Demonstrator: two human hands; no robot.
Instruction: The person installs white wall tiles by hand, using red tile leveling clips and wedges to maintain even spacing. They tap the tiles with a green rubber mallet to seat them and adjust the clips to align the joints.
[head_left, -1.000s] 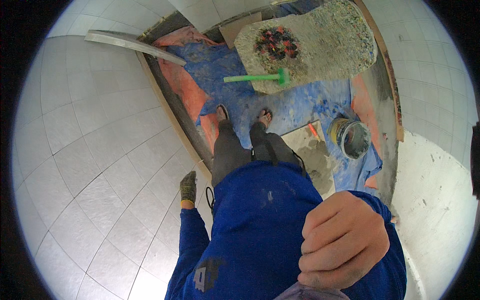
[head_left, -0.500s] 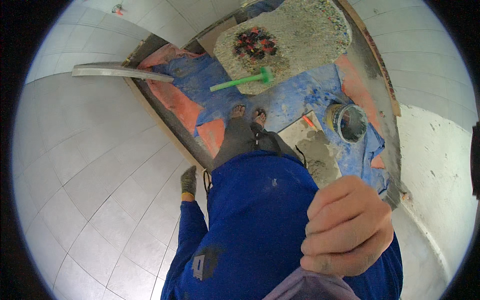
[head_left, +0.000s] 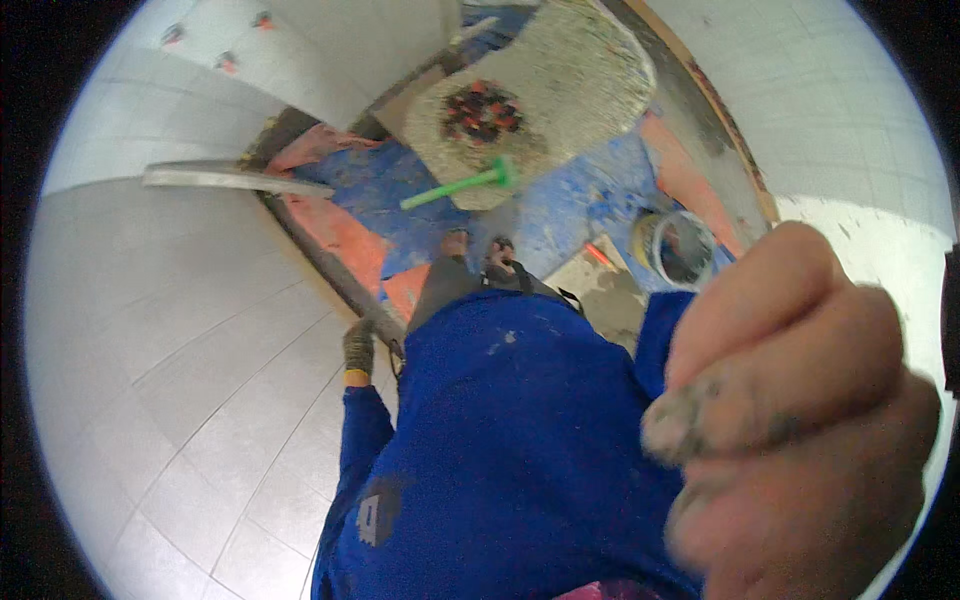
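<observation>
My right hand, bare and smeared with grey cement, is raised close in front of me at the right. Its fingers are curled closed; whatever they may hold is hidden. Far below, at my left side, my left hand hangs in a dark knitted glove with a yellow cuff. Its fingers look loosely stretched, blurred, with nothing visible in them. The blue top I wear fills the lower middle. A bit of pink cloth shows at the bottom edge.
A green mallet lies by my feet, partly on a speckled foam mat. A bucket and an orange-handled tool stand right, beside a cement-smeared board. A long metal bar crosses the left ledge.
My right hand has come up and rightward, nearer to view; the greyish purple cloth it gripped no longer shows. My left arm still hangs. The whole view has shifted slightly.
</observation>
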